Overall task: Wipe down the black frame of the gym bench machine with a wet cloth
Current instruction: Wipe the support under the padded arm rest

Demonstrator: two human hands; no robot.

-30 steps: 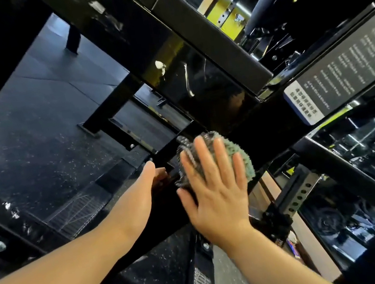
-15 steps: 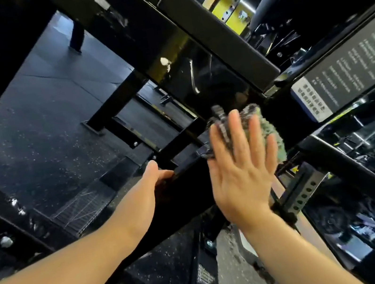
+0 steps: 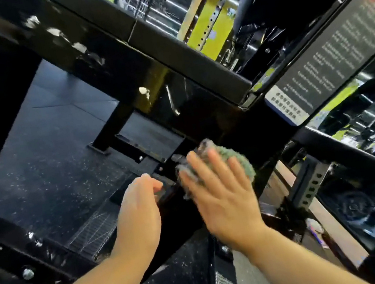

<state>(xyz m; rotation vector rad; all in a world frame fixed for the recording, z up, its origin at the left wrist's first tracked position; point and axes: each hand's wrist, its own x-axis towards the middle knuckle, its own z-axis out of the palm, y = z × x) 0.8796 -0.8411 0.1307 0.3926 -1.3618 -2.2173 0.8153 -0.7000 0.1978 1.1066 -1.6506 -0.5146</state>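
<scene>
My right hand (image 3: 220, 195), motion-blurred, hides most of the cloth (image 3: 236, 161). Label (image 3: 331, 56) text at right unreadable, cut by the edge. Both my forearms leave the bottom edge.

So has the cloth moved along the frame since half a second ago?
Yes. The cloth under the right hand slid back down the black frame, away from the instruction label.
</scene>
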